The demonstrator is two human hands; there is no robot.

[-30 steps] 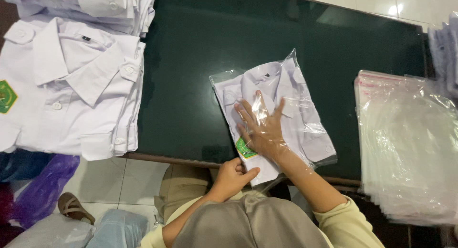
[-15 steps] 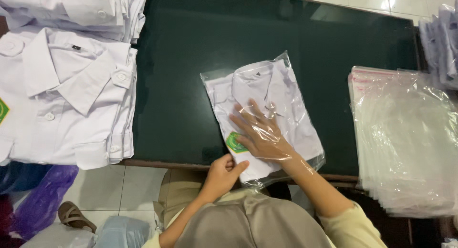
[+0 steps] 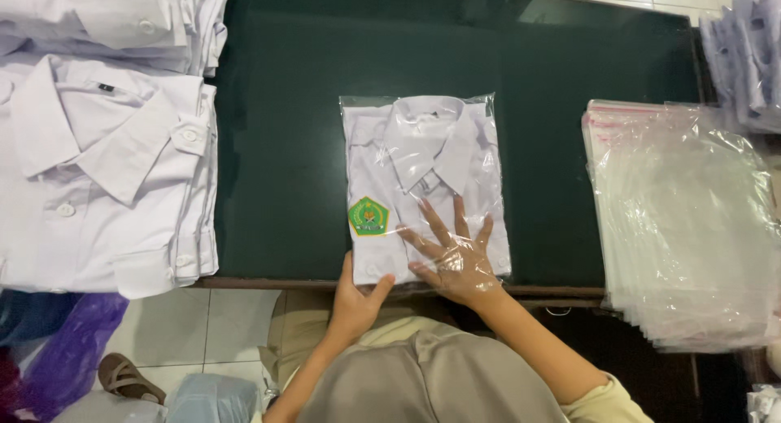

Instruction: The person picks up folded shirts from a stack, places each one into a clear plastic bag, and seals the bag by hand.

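bagged white shirt (image 3: 423,179) laid on green desk (image 3: 277,146) | left hand (image 3: 358,297) gripping bag's near edge | right hand (image 3: 451,256) spread flat, fingers wide, inside bag

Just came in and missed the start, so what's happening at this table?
A person is slipping a folded white shirt into a clear plastic bag on the dark green table. The right hand is inside the bag, flat on the shirt; the left hand grips its near edge. Shirts lie left, empty bags right.
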